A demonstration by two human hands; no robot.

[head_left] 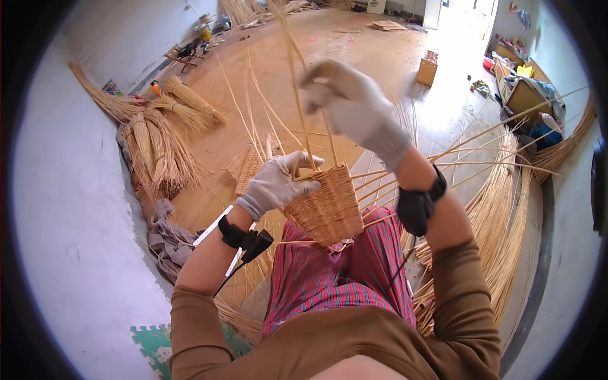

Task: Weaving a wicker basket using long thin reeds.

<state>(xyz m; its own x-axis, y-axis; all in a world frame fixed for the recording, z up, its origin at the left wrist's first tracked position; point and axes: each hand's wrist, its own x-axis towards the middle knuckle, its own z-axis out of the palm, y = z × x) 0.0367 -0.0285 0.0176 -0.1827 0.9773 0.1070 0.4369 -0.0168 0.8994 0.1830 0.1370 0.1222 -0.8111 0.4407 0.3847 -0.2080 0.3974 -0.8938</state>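
A small woven wicker basket (330,208) rests on my lap, with long pale canes (380,180) sticking out from its rim and side. My left hand (275,185), in a light grey glove, is closed on the basket's upper left edge, its thumb lying against the weave. My right hand (362,113), gloved too, is raised above the basket beside tall upright canes (296,82). Motion smears its fingers, so whether they hold a cane cannot be made out. Both wrists wear black straps with dark devices.
Bundles of cane (152,149) lie along the left wall, and a long heap of loose canes (487,221) on the right. Another woven piece (246,168) sits on the floor beyond my left hand. A box-shaped basket (427,68) stands farther off. Grey cloth (171,237) lies at left.
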